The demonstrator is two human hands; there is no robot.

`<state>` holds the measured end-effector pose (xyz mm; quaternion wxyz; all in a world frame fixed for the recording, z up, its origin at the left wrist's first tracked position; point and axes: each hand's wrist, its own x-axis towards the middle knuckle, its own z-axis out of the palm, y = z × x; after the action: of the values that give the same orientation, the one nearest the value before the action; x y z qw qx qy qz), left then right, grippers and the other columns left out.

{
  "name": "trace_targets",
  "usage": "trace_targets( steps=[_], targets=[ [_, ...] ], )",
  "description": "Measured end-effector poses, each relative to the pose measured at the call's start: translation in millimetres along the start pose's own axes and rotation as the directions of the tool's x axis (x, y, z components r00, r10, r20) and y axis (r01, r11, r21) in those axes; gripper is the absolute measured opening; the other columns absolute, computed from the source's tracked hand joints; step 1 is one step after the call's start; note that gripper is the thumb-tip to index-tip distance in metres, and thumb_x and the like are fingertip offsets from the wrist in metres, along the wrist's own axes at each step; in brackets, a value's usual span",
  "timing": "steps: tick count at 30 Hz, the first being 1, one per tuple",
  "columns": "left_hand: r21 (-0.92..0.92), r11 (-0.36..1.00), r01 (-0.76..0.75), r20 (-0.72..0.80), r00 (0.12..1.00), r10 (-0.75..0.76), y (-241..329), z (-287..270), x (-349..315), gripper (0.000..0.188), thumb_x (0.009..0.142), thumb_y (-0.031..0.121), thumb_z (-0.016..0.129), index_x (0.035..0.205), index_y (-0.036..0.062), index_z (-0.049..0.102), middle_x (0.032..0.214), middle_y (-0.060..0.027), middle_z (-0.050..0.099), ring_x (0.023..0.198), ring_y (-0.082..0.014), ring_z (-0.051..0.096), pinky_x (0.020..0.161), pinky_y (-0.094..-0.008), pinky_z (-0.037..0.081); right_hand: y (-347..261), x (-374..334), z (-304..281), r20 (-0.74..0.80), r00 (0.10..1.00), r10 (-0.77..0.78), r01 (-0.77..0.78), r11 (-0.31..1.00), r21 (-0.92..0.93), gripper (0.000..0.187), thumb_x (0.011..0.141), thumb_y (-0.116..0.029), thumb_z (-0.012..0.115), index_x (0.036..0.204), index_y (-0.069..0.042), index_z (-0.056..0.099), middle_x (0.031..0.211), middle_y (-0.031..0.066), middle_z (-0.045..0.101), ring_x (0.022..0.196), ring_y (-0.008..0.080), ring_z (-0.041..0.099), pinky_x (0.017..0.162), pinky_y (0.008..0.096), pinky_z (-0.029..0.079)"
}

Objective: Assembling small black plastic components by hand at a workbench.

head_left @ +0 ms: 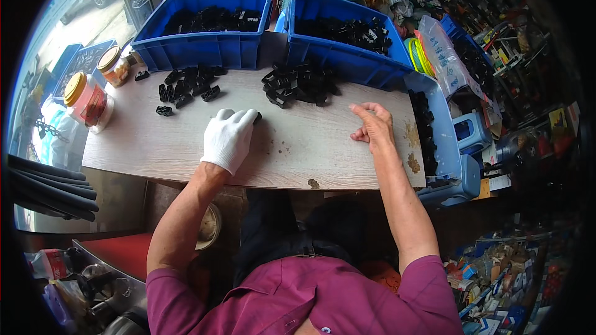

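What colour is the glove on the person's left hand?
The glove is white; the head camera's view shows it best.

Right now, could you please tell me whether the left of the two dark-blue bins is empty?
Not empty: black parts lie heaped inside the left bin.

Pale wood-grain table [323, 149], two heaps of black parts [297, 84], blue bins [195, 54] at back

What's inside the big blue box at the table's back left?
Inside the blue box is a heap of small black pieces. They cover its bottom, so what's underneath can't be seen.
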<state>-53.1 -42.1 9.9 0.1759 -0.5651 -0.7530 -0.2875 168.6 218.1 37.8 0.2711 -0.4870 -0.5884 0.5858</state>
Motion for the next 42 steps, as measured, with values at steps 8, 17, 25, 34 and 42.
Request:
trace_targets(
  steps=[8, 17, 25, 34, 42],
  targets=[
    [-0.035, 0.996, 0.085, 0.074, 0.994, -0.082, 7, 0, 2, 0.028, 0.086, 0.008, 0.07, 0.114, 0.0086, 0.07, 0.102, -0.0105, 0.074, 0.097, -0.0348, 0.066, 0.083, -0.0446, 0.055, -20, 0, 73, 0.073, 0.997, -0.01, 0.041, 0.899, -0.436, 0.069, 0.077, -0.033, 0.087, 0.128, 0.004, 0.061, 0.079, 0.0095, 0.064, 0.044, 0.0126, 0.05, 0.042, 0.0314, 0.052],
    [-0.091, 0.994, 0.053, -0.023, 0.998, -0.055, 6, 1, 4, 0.02, 0.086, 0.008, 0.068, 0.106, 0.0093, 0.068, 0.091, -0.012, 0.072, 0.09, -0.0356, 0.066, 0.076, -0.0452, 0.056, -6, 8, 65, 0.037, 0.999, 0.023, -0.01, 0.952, -0.306, 0.041, 0.086, -0.023, 0.073, 0.118, 0.001, 0.068, 0.066, 0.0065, 0.06, 0.042, 0.014, 0.052, 0.04, 0.0338, 0.053],
    [-0.128, 0.99, 0.062, -0.002, 0.998, -0.063, 6, -1, 1, 0.025, 0.087, 0.008, 0.068, 0.112, 0.0071, 0.069, 0.092, -0.0123, 0.073, 0.09, -0.0361, 0.066, 0.078, -0.0446, 0.056, -9, -18, 36, 0.139, 0.974, 0.179, -0.155, 0.973, -0.169, 0.039, 0.087, -0.018, 0.072, 0.123, -0.002, 0.066, 0.062, 0.0039, 0.055, 0.043, 0.0135, 0.053, 0.045, 0.036, 0.057],
    [-0.431, 0.898, 0.088, -0.049, 0.992, -0.121, 39, 9, -3, 0.03, 0.087, 0.005, 0.068, 0.116, 0.0047, 0.07, 0.102, -0.0146, 0.073, 0.096, -0.0365, 0.067, 0.084, -0.0434, 0.055, -12, -29, 22, 0.295, 0.952, 0.088, -0.027, 0.979, -0.202, 0.047, 0.083, -0.008, 0.074, 0.128, 0.0, 0.062, 0.075, 0.0086, 0.067, 0.042, 0.0124, 0.054, 0.042, 0.0336, 0.055],
    [-0.438, 0.899, 0.005, -0.047, 0.998, -0.028, 73, 53, 36, 0.027, 0.091, 0.009, 0.065, 0.117, 0.0078, 0.069, 0.105, -0.0133, 0.073, 0.098, -0.0361, 0.067, 0.085, -0.0442, 0.055, 0, -31, 26, 0.343, 0.938, 0.053, 0.06, 0.949, -0.31, 0.036, 0.08, -0.006, 0.077, 0.115, 0.0, 0.069, 0.069, 0.0053, 0.065, 0.042, 0.0108, 0.051, 0.041, 0.0307, 0.051]
  ],
)
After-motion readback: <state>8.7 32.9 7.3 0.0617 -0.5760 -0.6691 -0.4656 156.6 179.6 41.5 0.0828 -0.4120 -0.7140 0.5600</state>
